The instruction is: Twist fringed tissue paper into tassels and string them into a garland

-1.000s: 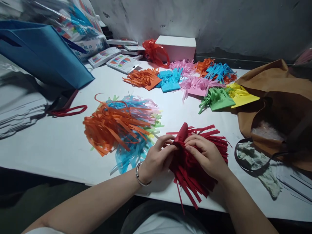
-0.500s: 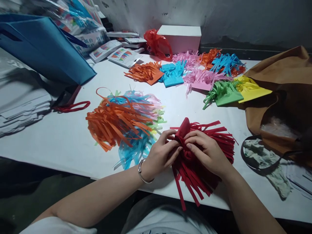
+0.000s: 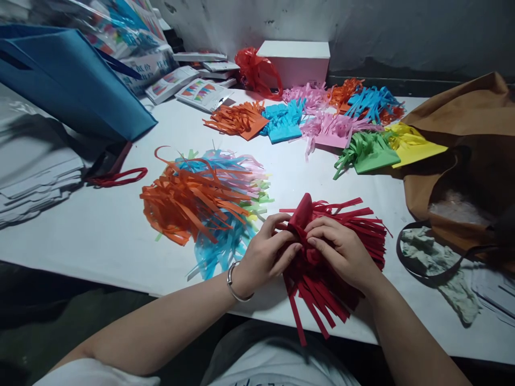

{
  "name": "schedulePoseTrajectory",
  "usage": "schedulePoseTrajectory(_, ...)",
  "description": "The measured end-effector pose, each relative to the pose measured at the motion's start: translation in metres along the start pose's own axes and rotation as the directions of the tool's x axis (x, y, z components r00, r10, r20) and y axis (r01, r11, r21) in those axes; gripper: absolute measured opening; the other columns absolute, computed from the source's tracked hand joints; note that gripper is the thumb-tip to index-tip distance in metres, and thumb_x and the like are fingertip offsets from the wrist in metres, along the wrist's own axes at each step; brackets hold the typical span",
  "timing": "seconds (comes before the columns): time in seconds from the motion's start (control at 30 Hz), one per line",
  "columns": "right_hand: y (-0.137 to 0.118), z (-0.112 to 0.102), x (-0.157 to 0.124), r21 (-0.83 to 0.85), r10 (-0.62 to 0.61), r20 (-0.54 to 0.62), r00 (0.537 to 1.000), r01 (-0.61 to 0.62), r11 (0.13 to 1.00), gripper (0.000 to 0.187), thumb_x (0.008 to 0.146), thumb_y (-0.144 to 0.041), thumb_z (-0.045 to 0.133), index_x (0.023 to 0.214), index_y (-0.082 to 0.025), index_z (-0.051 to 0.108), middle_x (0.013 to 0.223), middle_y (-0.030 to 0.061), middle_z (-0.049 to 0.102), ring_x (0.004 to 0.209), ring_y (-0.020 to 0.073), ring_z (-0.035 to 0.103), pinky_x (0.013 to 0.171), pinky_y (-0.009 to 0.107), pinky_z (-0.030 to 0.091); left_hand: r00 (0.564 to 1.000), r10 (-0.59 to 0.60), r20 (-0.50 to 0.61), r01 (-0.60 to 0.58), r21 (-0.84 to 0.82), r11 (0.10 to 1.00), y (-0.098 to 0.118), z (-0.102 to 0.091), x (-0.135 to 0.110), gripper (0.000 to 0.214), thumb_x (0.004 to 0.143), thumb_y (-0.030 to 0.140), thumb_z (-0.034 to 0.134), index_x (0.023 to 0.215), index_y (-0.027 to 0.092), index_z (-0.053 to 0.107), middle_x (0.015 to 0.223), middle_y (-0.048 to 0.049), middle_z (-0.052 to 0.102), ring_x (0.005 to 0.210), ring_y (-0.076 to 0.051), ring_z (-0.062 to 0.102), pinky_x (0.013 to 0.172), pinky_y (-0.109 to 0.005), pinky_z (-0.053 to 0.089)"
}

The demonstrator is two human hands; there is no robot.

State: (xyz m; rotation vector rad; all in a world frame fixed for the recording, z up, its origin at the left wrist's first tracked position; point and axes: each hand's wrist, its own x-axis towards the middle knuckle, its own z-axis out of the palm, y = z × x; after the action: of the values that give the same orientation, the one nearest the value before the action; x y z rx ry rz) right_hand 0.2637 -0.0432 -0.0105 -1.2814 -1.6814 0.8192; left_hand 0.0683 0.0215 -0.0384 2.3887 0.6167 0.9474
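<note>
Currently, red fringed paper is lying at the near edge of the table, some strips overhanging. Its fringe is showing cut, while the gathered top seems unfinished. The left hand and right hand are pinching that top between fingertips. Orange fringe is bounding the left, a brown bag the right; bare tabletop is lying beyond.

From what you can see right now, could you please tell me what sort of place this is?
Probably a craft or packing workspace: red fringed material is being handled at a white table, which bears colourful fringed bundles and flat printed packs.
</note>
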Motion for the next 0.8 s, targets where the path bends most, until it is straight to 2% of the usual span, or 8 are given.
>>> schedulePoseTrajectory(0.2, 0.000, 0.004, -0.001, 0.000, -0.004, 0.005, 1.000, 0.004, 1.000, 0.016, 0.096, -0.012, 0.054, 0.088, -0.019, 0.066, 0.099, 0.0018, 0.064, 0.094, 0.0133, 0.061, 0.087, 0.028, 0.046, 1.000, -0.024, -0.010, 0.024, 0.050, 0.998, 0.001, 0.000, 0.000, 0.012, 0.093, 0.028, 0.062, 0.098, 0.017, 0.061, 0.122, -0.0124, 0.052, 0.109, -0.023, 0.059, 0.090, -0.034, 0.055)
schedulePoseTrajectory(0.37, 0.001, 0.007, -0.002, -0.080, -0.043, -0.010, 0.999, 0.042, 0.996, 0.015, 0.095, -0.011, 0.055, 0.089, -0.019, 0.065, 0.098, 0.0027, 0.065, 0.094, 0.0150, 0.061, 0.089, 0.031, 0.047, 0.999, -0.034, -0.039, 0.036, 0.048, 0.998, 0.001, 0.001, -0.001, 0.005, 0.093, 0.019, 0.057, 0.096, 0.017, 0.061, 0.120, -0.0116, 0.054, 0.103, -0.021, 0.061, 0.088, -0.033, 0.055)
schedulePoseTrajectory(0.43, 0.000, 0.007, -0.003, -0.152, -0.085, -0.065, 0.994, 0.074, 0.986, 0.014, 0.095, -0.011, 0.055, 0.089, -0.019, 0.064, 0.098, 0.0036, 0.065, 0.094, 0.0159, 0.061, 0.088, 0.032, 0.049, 0.999, -0.035, -0.037, 0.036, 0.036, 0.999, 0.001, 0.002, -0.001, 0.007, 0.093, 0.015, 0.056, 0.097, 0.017, 0.061, 0.120, -0.0116, 0.054, 0.103, -0.020, 0.062, 0.088, -0.032, 0.055)
schedulePoseTrajectory(0.53, -0.002, 0.007, -0.003, -0.392, -0.224, -0.243, 0.944, 0.116, 0.913, 0.011, 0.093, -0.010, 0.055, 0.092, -0.018, 0.062, 0.098, 0.0072, 0.064, 0.095, 0.0196, 0.060, 0.090, 0.039, 0.049, 0.999, -0.034, -0.030, 0.036, 0.037, 0.999, 0.001, 0.001, -0.001, 0.007, 0.093, 0.014, 0.056, 0.096, 0.017, 0.062, 0.119, -0.0118, 0.056, 0.104, -0.021, 0.061, 0.089, -0.033, 0.055)
schedulePoseTrajectory(0.6, -0.005, 0.009, -0.003, -0.540, -0.333, -0.298, 0.895, 0.130, 0.832, 0.011, 0.091, -0.008, 0.055, 0.095, -0.017, 0.060, 0.098, 0.0096, 0.063, 0.097, 0.0222, 0.059, 0.091, 0.044, 0.049, 0.999, -0.026, -0.027, 0.026, 0.035, 0.999, 0.001, 0.001, -0.001, 0.007, 0.093, 0.015, 0.056, 0.095, 0.017, 0.062, 0.118, -0.0116, 0.057, 0.104, -0.021, 0.062, 0.089, -0.033, 0.055)
schedulePoseTrajectory(0.67, -0.009, 0.014, -0.004, -0.597, -0.386, -0.272, 0.882, 0.160, 0.786, 0.017, 0.089, -0.008, 0.057, 0.105, -0.016, 0.057, 0.105, 0.0126, 0.062, 0.102, 0.0250, 0.058, 0.094, 0.048, 0.049, 1.000, -0.014, -0.027, 0.015, 0.028, 0.999, 0.001, 0.001, -0.001, 0.008, 0.092, 0.014, 0.055, 0.095, 0.017, 0.062, 0.117, -0.0114, 0.057, 0.103, -0.020, 0.062, 0.087, -0.032, 0.056)
schedulePoseTrajectory(0.8, -0.015, 0.028, -0.004, -0.629, -0.354, -0.170, 0.920, 0.175, 0.757, 0.051, 0.088, -0.012, 0.055, 0.136, -0.014, 0.041, 0.132, 0.0184, 0.055, 0.125, 0.0303, 0.051, 0.106, 0.056, 0.042, 0.998, 0.036, -0.052, -0.035, 0.032, 0.999, 0.000, 0.003, -0.001, 0.007, 0.090, 0.013, 0.055, 0.093, 0.017, 0.061, 0.119, -0.0128, 0.057, 0.105, -0.021, 0.062, 0.085, -0.031, 0.057)
